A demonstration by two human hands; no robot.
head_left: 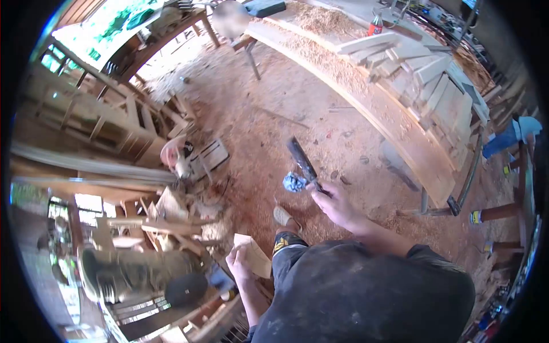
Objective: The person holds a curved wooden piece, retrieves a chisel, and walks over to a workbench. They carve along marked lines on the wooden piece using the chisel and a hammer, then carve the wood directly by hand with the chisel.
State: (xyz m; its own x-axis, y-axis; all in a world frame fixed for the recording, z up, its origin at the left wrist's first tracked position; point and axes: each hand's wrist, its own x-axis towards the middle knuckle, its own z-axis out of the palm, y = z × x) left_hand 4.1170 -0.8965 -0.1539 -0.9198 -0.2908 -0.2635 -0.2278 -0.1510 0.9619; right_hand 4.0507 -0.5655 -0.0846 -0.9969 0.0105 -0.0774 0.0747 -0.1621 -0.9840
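Observation:
My right hand (333,203) is closed round the end of a long, dark, flat tool (302,158), held out in front of my body and tilted away from me. Its exact kind is not clear. A crumpled blue and white bundle (294,182) lies on the floor, just left of the tool in the view. Lower down, beside my left leg, my left hand (239,262) grips a flat, pale tan wooden piece (255,258). The fingers cover its left edge.
To the right, a long workbench (394,134) carries shavings, stacked wood pieces (426,71) and a red-labelled bottle (375,26). Shavings cover the floor (257,123). A machine (143,274) and wood scraps stand left. A blue-clothed shape (503,140) shows at far right.

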